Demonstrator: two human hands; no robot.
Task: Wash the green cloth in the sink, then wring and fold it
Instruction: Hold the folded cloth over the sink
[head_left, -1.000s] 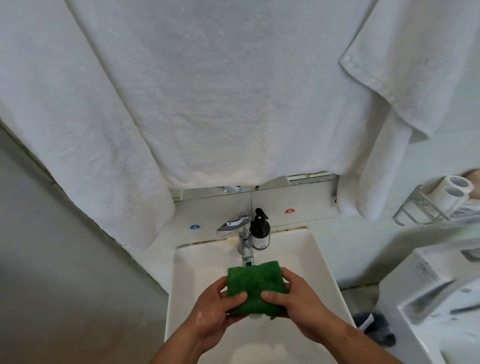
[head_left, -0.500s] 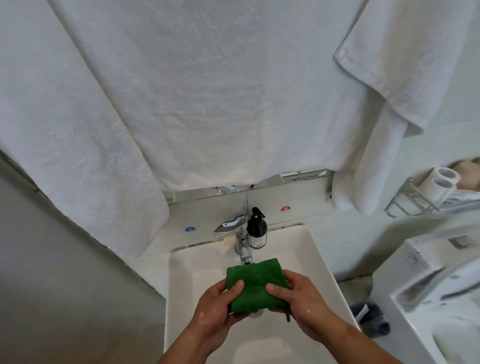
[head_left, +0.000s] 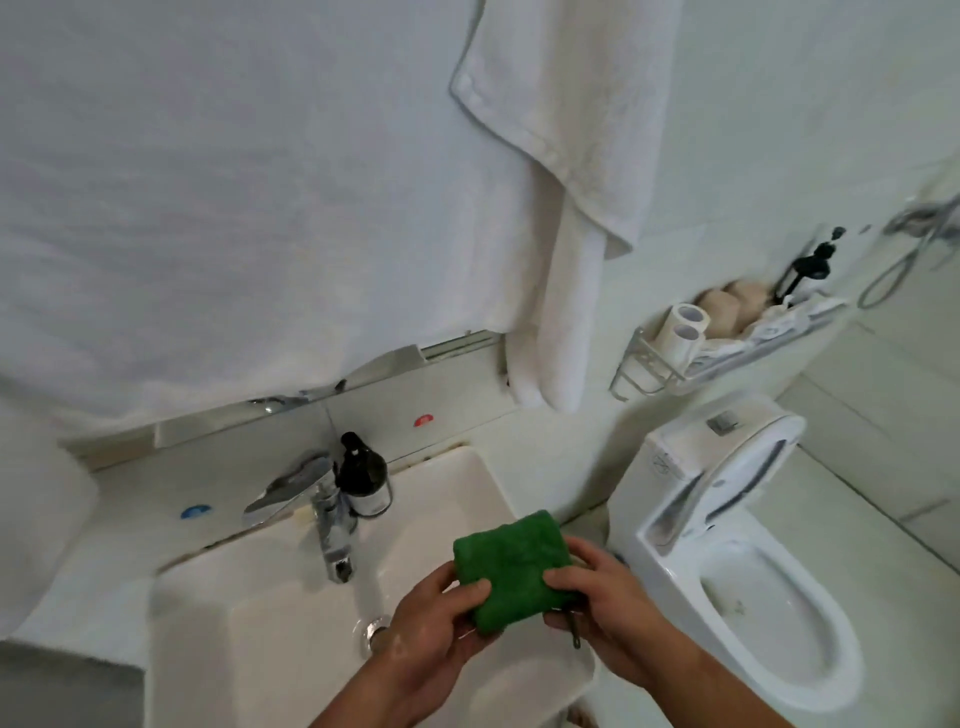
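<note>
Green, plush and folded into a thick square pad, the green cloth (head_left: 511, 566) is pinched from both sides: the left hand (head_left: 431, 629) at 8 o'clock with its thumb pressed on top, the right hand (head_left: 608, 608) at 4 o'clock clamping the other edge. A dark loop tag dangles below the right hand. Against 1 second ago, the cloth has swung off the basin's middle toward its right rim, and the view has turned right with it. My reading is that washing, wringing and folding are finished and only setting it down remains.

Below the hands, the white rectangular ceramic sink (head_left: 218, 587) holds only its metal drain (head_left: 373, 629); no running water is visible from the chrome lever tap (head_left: 324, 519) at 11 o'clock. Just beside the tap stands a dark pump soap bottle (head_left: 363, 483). At 3 o'clock sits the open white toilet (head_left: 748, 571). At 1 o'clock, a wire wall shelf (head_left: 649, 369) carries 2 white paper rolls (head_left: 680, 327), beige rolls and a black pump bottle. White hanging towels (head_left: 260, 182) fill the top.
</note>
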